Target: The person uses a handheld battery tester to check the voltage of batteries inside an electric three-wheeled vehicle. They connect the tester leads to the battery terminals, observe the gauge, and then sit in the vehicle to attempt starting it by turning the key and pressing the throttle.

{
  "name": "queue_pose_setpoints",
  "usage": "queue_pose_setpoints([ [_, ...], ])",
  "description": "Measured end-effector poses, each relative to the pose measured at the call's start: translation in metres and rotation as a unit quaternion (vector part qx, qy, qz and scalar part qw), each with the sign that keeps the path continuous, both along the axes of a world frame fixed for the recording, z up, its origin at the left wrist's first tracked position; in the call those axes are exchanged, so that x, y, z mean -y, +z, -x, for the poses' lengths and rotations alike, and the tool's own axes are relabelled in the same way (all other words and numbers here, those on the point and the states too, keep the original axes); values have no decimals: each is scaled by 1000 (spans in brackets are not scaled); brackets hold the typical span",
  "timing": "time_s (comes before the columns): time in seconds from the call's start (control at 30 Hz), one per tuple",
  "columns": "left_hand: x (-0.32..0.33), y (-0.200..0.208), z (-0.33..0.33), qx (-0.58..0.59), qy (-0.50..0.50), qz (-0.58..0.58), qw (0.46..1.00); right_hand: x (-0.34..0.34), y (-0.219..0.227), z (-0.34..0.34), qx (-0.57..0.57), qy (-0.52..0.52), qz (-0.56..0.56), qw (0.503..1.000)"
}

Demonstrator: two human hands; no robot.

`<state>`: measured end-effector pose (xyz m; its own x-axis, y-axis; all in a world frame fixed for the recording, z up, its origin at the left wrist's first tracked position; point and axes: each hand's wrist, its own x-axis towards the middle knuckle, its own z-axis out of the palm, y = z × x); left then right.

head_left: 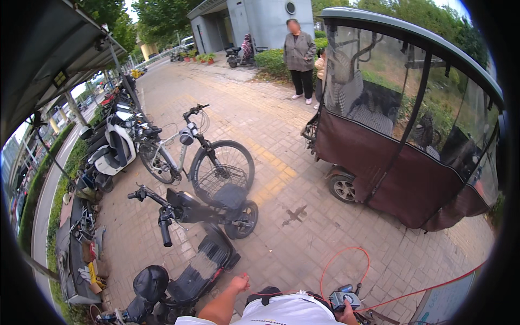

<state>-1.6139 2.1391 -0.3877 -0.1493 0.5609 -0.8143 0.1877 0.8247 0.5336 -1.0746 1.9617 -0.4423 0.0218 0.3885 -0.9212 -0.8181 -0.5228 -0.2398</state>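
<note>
My left hand (240, 282) is closed beside the electric scooter's footboard (205, 264), and something red shows at its fingertips. A thin red hose (353, 248) runs across at my waist toward that hand, loops up over the paving and trails off to the right; the exact grip is too small to make out. Low on the right, my right hand (349, 316) is wrapped around a small grey box with a round dial (345, 299). Next to the box are a dark blue rounded part and a black knob-like part.
A white bicycle (181, 157) stands behind the black scooter (187, 208). To the right is a covered three-wheeler (379, 157) with maroon sides. A person (299, 57) stands beyond it, another partly hidden. Parked scooters (116, 143) and a cluttered bench (78, 260) line the left.
</note>
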Motion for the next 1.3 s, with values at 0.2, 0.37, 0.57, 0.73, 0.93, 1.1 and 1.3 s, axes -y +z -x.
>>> queue_pose_setpoints([
  [0.2,31,37,-17,128,282,-11,951,-71,12,-22,43,114,-9,992],
  [0.37,36,62,-13,343,520,-95,776,-108,22,-13,59,173,-30,983],
  [0.57,7,77,-39,452,477,-146,739,-132,46,7,94,214,-47,971],
  [0.73,-13,85,-33,391,341,-189,834,-143,70,29,133,234,-57,962],
  [0.93,-30,62,11,111,171,-194,960,-156,96,58,187,244,-66,949],
  [1.1,-7,28,51,126,145,-63,979,-160,109,74,220,245,-62,942],
  [1.3,19,0,56,318,224,7,921,-162,110,68,245,253,-66,933],
])
